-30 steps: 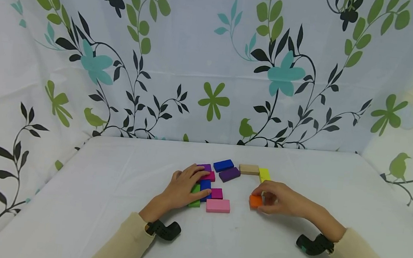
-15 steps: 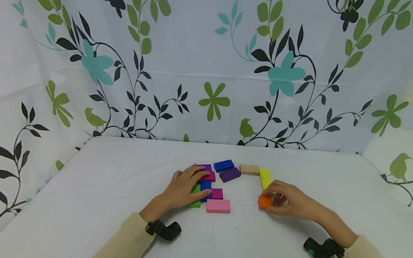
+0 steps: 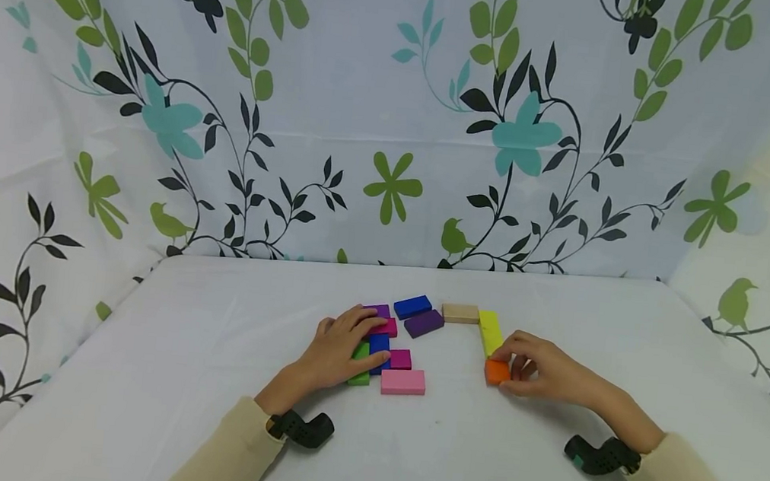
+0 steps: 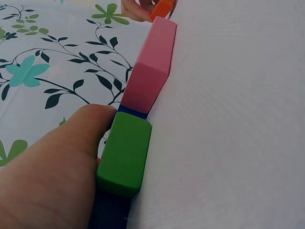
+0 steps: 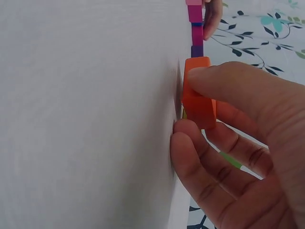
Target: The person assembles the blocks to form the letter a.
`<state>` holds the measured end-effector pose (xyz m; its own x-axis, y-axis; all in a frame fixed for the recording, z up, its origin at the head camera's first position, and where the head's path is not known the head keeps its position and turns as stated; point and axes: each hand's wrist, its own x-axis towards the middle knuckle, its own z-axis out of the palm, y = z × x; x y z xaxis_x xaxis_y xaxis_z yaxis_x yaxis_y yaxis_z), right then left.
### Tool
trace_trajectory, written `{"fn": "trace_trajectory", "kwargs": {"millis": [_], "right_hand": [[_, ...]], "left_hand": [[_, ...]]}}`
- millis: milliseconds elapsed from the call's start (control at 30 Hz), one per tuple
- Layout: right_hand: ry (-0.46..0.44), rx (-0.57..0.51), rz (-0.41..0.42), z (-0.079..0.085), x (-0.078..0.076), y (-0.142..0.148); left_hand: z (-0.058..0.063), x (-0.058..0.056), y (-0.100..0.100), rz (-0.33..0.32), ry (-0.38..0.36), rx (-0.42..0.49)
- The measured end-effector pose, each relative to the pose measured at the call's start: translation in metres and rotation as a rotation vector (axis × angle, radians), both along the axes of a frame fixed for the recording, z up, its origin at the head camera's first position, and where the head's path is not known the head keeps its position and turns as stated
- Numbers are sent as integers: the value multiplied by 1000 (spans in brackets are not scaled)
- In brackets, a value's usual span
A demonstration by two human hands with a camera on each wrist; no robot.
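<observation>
My right hand (image 3: 545, 370) pinches an orange block (image 5: 200, 95) between thumb and fingers, right at the near end of a yellow block (image 3: 490, 332). My left hand (image 3: 337, 347) lies over several blocks at the left, its fingers spread and relaxed. Under or beside it are a green block (image 4: 125, 155), a blue block (image 3: 379, 351), a red-pink block (image 3: 387, 328) and a purple block (image 3: 379, 310), all partly covered. A magenta block (image 3: 400, 359) and a pink block (image 3: 403, 382) sit just right of the left thumb.
At the back lie a blue block (image 3: 412, 307), a dark purple block (image 3: 424, 323) and a tan block (image 3: 459, 313), which meets the yellow one. The white table (image 3: 448, 460) ends at a leaf-patterned curtain (image 3: 395, 119). Both wrists wear black cameras.
My right hand has moved the orange block to the right, then slightly away from me, up to the yellow block's near end. The left hand stays on its blocks.
</observation>
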<state>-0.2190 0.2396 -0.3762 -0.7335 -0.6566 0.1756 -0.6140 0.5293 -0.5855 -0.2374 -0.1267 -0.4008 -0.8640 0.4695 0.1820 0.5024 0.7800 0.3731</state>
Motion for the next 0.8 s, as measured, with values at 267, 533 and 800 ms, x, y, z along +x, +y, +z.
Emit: {"fn": "trace_trajectory", "kwargs": {"millis": [267,533,800], "right_hand": [[-9,2,-3,-3,-4,0],[-25,-1,-23,0,-3,0],[-14,-19,-43,-1,0,2]], "left_hand": [[-2,-1,-2,10,3,0],[0,0,-2,7,-3,9],[0,-1,0,-2,-5,8]]}}
